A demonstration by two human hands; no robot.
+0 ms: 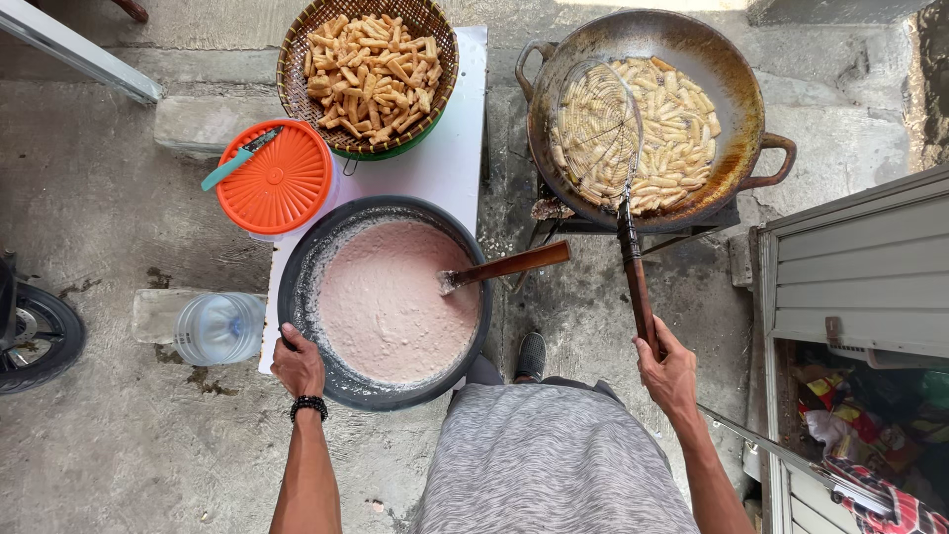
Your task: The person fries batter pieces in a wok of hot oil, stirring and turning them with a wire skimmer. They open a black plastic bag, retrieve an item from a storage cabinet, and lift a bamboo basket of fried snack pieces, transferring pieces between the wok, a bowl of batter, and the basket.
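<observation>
On the white tabletop [450, 163] in front of me sits a wide dark basin [306, 259] filled with pale pinkish batter [390, 302], and my left hand [298, 364] is clenched over its near rim, a black bead bracelet [308, 405] on the wrist. A wooden-handled spoon [506, 266] leans in the batter, its handle sticking out over the basin's right edge. My right hand [668, 371] is grasping the dark handle of a wire skimmer [596, 132], whose mesh head lies inside the wok [736, 94] among pale dough sticks [682, 133] frying in oil. The wok stands on a burner on the concrete floor, right of the tabletop. Behind the basin I see an orange-lidded tub [276, 180] with a teal-handled knife [240, 158] lying across it, and a woven basket [292, 84] of browned fried sticks [371, 69]. A clear water bottle [219, 327] lies just left of the basin.
</observation>
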